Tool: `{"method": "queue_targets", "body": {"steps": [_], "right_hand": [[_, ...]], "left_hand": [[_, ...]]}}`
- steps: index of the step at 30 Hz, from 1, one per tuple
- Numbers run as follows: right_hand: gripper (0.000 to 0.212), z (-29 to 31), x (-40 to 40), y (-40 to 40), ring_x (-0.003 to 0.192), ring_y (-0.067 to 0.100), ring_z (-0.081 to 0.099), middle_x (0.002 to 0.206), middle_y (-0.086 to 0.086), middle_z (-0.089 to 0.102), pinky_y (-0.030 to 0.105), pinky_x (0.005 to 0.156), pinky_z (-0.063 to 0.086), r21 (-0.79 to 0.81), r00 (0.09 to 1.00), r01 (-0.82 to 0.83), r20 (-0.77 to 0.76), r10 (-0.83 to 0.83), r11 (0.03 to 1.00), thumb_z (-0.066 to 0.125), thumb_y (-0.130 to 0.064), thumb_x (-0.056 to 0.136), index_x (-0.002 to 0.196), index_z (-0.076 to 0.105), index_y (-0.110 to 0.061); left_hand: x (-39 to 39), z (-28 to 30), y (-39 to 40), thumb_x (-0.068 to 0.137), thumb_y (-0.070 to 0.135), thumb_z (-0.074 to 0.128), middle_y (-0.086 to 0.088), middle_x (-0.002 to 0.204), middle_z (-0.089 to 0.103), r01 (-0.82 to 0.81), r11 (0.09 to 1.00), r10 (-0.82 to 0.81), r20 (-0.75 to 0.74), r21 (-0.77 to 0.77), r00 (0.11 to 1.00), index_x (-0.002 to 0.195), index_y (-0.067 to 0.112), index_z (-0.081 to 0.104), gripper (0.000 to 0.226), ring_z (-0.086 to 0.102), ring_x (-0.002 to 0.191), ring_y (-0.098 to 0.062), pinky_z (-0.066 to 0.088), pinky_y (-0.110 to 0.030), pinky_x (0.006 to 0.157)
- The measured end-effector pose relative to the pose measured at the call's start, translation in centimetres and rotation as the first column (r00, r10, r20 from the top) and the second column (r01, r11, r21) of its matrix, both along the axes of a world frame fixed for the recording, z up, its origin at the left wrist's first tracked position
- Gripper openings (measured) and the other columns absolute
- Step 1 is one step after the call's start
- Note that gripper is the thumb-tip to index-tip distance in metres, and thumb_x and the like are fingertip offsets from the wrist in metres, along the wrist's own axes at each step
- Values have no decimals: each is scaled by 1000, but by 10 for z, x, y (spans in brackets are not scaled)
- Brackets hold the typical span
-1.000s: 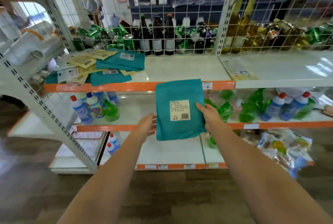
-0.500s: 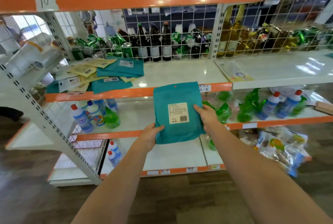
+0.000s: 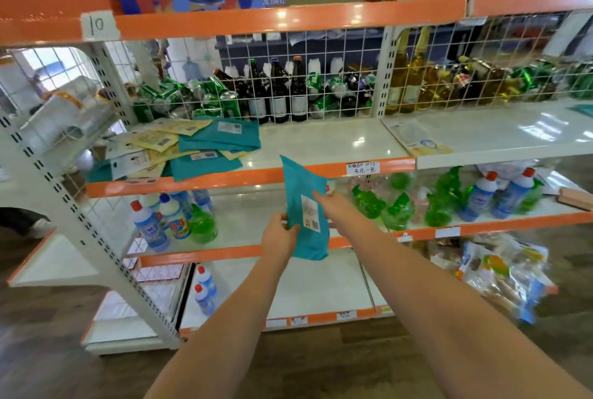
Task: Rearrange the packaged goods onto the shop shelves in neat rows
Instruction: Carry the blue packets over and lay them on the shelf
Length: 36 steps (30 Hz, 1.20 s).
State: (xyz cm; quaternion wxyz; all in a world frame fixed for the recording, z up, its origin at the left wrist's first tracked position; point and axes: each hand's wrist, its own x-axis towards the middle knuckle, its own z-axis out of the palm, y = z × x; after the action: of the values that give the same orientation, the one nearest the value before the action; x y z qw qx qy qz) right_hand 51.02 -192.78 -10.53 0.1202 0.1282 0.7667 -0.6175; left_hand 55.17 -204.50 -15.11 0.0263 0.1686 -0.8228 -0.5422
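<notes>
A teal pouch (image 3: 305, 206) with a white barcode label hangs in front of the shelves, turned partly edge-on. My left hand (image 3: 279, 236) pinches its lower left edge. My right hand (image 3: 333, 209) holds its right side, fingers behind the pack. On the left of the upper white shelf (image 3: 321, 141) lies a loose pile of teal pouches (image 3: 221, 137) and yellow packets (image 3: 160, 141).
Beer bottles and green cans (image 3: 276, 93) stand behind a wire grid at the shelf's back. Cleaner bottles (image 3: 160, 222) and green refill bags (image 3: 401, 209) fill the shelf below. Clear snack bags (image 3: 500, 273) sit lower right. A wooden floor lies beneath.
The teal pouch has turned from facing me flat to partly edge-on. My left hand came up from beside it and took hold of its lower edge. The view tilted upward.
</notes>
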Motion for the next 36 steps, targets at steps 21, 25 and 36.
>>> {"method": "queue_targets", "body": {"steps": [21, 25, 36], "right_hand": [[25, -8, 0, 40, 69, 22, 59, 85, 11, 63, 30, 63, 49, -219, 974, 222, 14, -224, 950, 56, 0, 91, 116, 57, 4], [21, -4, 6, 72, 74, 24, 62, 84, 9, 65, 39, 74, 52, -344, 972, 228, 20, -236, 911, 58, -7, 91, 112, 58, -2], [9, -27, 39, 116, 78, 23, 62, 89, 8, 66, 37, 73, 52, -446, 935, 341, 66, -350, 827, 57, -24, 94, 92, 58, -15]], "left_hand": [[-2, 13, -7, 101, 41, 32, -7, 125, 56, 284, 656, -367, 32, -699, 930, 127, 17, 52, 41, 54, 114, -25, 44, -35, 90], [-22, 25, -17, 102, 25, 28, -10, 124, 54, 269, 614, -363, 37, -742, 931, 123, 12, 52, 35, 53, 113, -27, 44, -36, 88], [-26, -5, -26, 102, 31, 28, -12, 123, 57, 326, 565, -348, 140, -758, 927, 121, 14, 56, 39, 53, 115, -30, 44, -36, 92]]}}
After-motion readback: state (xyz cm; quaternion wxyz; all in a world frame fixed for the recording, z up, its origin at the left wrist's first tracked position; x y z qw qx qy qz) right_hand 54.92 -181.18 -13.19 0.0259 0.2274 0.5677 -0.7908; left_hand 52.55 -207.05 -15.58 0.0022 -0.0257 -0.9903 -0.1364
